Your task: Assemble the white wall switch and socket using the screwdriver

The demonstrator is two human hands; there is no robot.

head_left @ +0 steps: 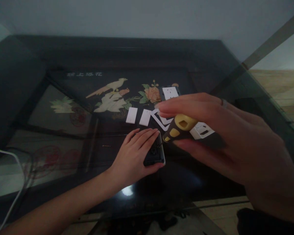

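Observation:
My left hand (134, 153) is wrapped over a dark-backed wall socket or switch unit (155, 156) with a white edge, pressing it on the glass tabletop. My right hand (225, 137) grips a screwdriver (172, 132) with a yellow and grey handle between thumb and fingers. Its shaft slants down to the unit's right side, where the tip meets the unit near a small hole or screw; exact seating cannot be made out. Just beyond lie two white rectangular plates (131, 115) and a white frame (159, 121), partly behind my right fingers.
A white-faced socket (170, 92) lies farther back, and a white piece with a slot (203, 131) shows behind my right hand. One long screw (106, 146) rests left of my left hand. A white cable (17, 160) hangs at the left edge.

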